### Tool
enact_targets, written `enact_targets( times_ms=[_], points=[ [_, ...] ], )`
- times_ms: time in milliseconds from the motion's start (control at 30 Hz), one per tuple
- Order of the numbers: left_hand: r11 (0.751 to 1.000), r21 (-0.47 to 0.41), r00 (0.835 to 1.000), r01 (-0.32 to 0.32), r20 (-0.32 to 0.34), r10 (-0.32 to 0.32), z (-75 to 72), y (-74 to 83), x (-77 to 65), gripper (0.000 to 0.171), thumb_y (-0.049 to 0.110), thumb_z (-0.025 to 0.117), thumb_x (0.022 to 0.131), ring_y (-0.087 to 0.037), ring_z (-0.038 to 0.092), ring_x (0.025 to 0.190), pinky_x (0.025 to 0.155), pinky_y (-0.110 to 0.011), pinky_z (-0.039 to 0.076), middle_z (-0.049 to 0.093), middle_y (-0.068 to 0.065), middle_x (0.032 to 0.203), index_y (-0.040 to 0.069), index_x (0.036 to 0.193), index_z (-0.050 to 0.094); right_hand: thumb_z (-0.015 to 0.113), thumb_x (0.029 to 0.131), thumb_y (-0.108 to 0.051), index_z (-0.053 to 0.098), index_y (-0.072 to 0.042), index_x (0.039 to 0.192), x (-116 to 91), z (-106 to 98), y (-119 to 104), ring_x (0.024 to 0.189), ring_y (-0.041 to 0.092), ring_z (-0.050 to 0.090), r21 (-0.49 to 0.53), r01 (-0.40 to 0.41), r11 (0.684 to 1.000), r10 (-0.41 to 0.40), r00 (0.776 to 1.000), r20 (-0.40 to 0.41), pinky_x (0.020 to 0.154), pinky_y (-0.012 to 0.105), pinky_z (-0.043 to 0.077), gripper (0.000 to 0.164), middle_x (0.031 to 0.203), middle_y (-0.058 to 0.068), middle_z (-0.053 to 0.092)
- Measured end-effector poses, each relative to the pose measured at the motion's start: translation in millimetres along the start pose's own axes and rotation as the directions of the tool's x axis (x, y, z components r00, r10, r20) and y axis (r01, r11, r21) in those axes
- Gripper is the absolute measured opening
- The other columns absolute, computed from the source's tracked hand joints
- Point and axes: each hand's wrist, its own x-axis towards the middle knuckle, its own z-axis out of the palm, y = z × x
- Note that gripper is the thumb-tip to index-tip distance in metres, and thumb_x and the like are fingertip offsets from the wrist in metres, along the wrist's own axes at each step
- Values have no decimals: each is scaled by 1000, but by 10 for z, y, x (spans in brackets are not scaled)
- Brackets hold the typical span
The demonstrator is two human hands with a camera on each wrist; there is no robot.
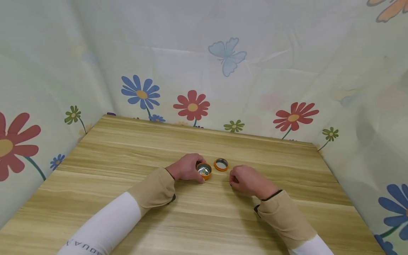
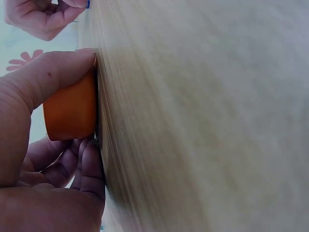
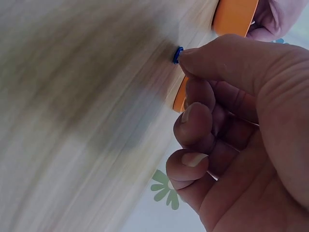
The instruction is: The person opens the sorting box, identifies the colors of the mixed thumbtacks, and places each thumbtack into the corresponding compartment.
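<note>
My left hand (image 1: 188, 168) curves round a small round orange tin (image 1: 208, 176), thumb on the near side and fingers on the far side. The tin stands upright on the table without its lid; a few small round pieces lie on its shiny bottom. In the left wrist view, the orange side wall (image 2: 72, 111) shows between thumb and fingers. To the right, my right hand (image 1: 249, 180) pinches a small blue button-like disc (image 3: 178, 54) between thumb and index finger, just above the tabletop. Its other fingers are curled in.
An orange-rimmed lid (image 1: 221, 169) lies on the wooden table (image 1: 153, 148) between the hands, a little farther back than the tin. Behind and at both sides of the table hangs a pale cloth (image 1: 178, 60) printed with flowers and butterflies.
</note>
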Motion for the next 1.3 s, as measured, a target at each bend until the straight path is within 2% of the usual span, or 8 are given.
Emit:
enact_targets(
  times_ms=[500,800,1100,1200,1300],
  points=[
    [1000,-16,1000,-16,-2,16,-10,15,-23,49,16,93,70,-13,59,89,85,-29,52,68,-6,104,5,111,69,64,96,-6,63,-12,79,-7,-8,-22,69,8,51,-27,8,1000,-7,1000,29,66,28,48,18,75,-3,58],
    [999,-33,1000,-11,5,11,-12,17,-26,47,15,93,70,-13,60,88,83,-28,52,69,-5,103,6,110,70,64,99,-10,67,-11,86,4,2,12,72,7,51,79,-43,996,42,999,18,68,27,47,13,81,-2,59],
    [999,-38,1000,-8,3,8,-14,4,-27,47,15,93,70,-13,60,88,83,-29,52,68,-5,103,7,109,69,64,100,-11,67,-11,88,-5,-110,-70,72,5,50,137,-13,990,18,999,-36,67,24,46,12,80,-4,59],
    [999,-37,1000,-4,1,4,-10,5,-23,47,15,93,69,-14,60,88,84,-29,53,68,-4,102,7,110,70,65,100,-14,67,-11,92,-7,-152,-102,71,4,49,216,-33,976,40,999,-27,65,23,45,9,81,-4,59],
    [1000,-30,1000,-3,0,3,-8,12,-20,48,16,93,69,-14,60,88,84,-30,53,68,-3,102,7,110,70,65,101,-17,67,-11,95,-12,-178,-126,69,5,48,348,-40,937,48,999,-15,62,22,44,10,81,-4,60]
  ],
)
